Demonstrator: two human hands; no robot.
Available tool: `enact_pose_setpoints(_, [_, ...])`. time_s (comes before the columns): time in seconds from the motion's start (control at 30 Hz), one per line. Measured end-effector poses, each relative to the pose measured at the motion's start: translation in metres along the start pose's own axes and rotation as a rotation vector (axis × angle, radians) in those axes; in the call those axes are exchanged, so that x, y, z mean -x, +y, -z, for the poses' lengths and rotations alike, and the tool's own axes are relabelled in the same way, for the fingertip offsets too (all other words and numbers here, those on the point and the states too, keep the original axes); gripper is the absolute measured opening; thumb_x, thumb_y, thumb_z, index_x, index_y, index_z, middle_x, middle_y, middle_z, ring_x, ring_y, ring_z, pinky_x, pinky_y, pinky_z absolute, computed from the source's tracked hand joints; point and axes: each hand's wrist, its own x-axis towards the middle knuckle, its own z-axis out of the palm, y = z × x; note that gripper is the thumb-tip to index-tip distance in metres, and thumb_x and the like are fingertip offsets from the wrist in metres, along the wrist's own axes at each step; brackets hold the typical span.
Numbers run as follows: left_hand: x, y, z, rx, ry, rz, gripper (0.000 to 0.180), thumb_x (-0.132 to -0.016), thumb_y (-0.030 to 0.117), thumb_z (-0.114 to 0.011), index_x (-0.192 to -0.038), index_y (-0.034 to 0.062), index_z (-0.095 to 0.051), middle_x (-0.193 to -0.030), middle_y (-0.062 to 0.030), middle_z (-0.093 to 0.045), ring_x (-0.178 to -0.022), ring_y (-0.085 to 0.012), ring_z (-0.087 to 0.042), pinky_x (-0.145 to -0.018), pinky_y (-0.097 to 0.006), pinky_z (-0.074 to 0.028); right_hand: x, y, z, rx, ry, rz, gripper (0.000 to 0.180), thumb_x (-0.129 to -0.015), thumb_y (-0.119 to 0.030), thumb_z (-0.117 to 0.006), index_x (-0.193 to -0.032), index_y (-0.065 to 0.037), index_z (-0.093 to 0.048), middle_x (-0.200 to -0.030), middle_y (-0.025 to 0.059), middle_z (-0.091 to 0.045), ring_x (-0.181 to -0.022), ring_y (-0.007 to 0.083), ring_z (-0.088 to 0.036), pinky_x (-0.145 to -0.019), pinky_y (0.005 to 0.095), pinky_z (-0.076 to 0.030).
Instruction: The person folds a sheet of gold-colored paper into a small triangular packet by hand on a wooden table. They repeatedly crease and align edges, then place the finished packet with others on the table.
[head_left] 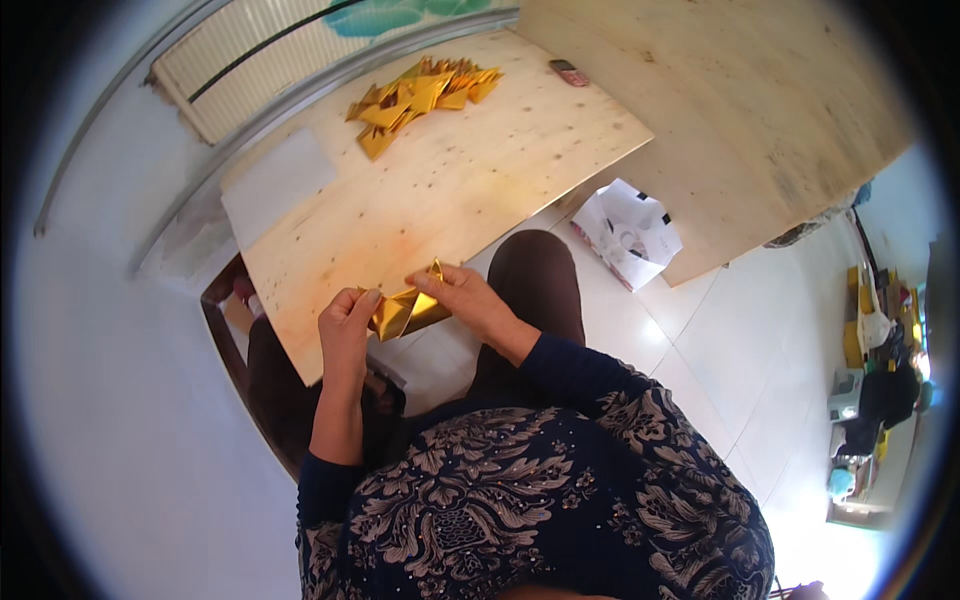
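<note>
Both my hands hold one folded piece of shiny gold paper [408,312] just above the near edge of a pale wooden board [450,190]. My left hand [346,325] pinches its left end with the fingers curled over it. My right hand [462,292] grips the right end, where a pointed corner sticks up between thumb and fingers. A heap of several folded gold paper pieces [420,96] lies at the far end of the board.
A small pink phone [568,72] lies at the board's far corner. A second large wooden board [740,110] leans to the right. A white paper bag [627,232] sits on the tiled floor between them. A white sheet [275,185] rests on the board's left side.
</note>
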Motion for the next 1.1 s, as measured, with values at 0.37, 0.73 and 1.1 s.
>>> enact_pose_setpoints(0.37, [-0.015, 0.003, 0.025, -0.209, 0.005, 0.076, 0.041, -0.096, 0.039, -0.053, -0.098, 0.0012, -0.068, -0.087, -0.0059, -0.068, -0.075, -0.0111, -0.057, -0.068, -0.025, -0.042, -0.040, 0.020, 0.015, 0.231, -0.017, -0.129, 0.033, -0.094, -0.034, -0.062, -0.111, -0.005, -0.066, -0.099, 0.0019, -0.065, -0.086, 0.0122, -0.058, -0.073, 0.0276, -0.048])
enact_pose_setpoints(0.73, [0.137, -0.134, 0.263, -0.482, 0.913, 0.138, 0.049, -0.098, 0.042, -0.050, -0.118, -0.0012, -0.064, -0.099, -0.0120, -0.067, -0.089, -0.0189, -0.062, -0.082, -0.030, -0.048, -0.112, -0.006, 0.032, 0.094, 0.086, 0.279, 0.064, -0.092, -0.042, -0.063, -0.135, 0.003, -0.049, -0.123, 0.0104, -0.059, -0.112, 0.0207, -0.057, -0.093, 0.0333, -0.047])
enact_pose_setpoints(1.1, [0.201, -0.338, 0.258, 0.161, 0.694, 0.537, 0.042, -0.098, 0.033, -0.044, -0.118, 0.0014, -0.064, -0.109, -0.0175, -0.069, -0.096, -0.0312, -0.067, -0.080, -0.042, -0.053, 0.024, 0.034, 0.134, 0.859, 0.620, 0.484, 0.040, -0.099, -0.027, -0.051, -0.123, 0.004, -0.061, -0.124, 0.0182, -0.062, -0.114, 0.0313, -0.058, -0.101, 0.0365, -0.042])
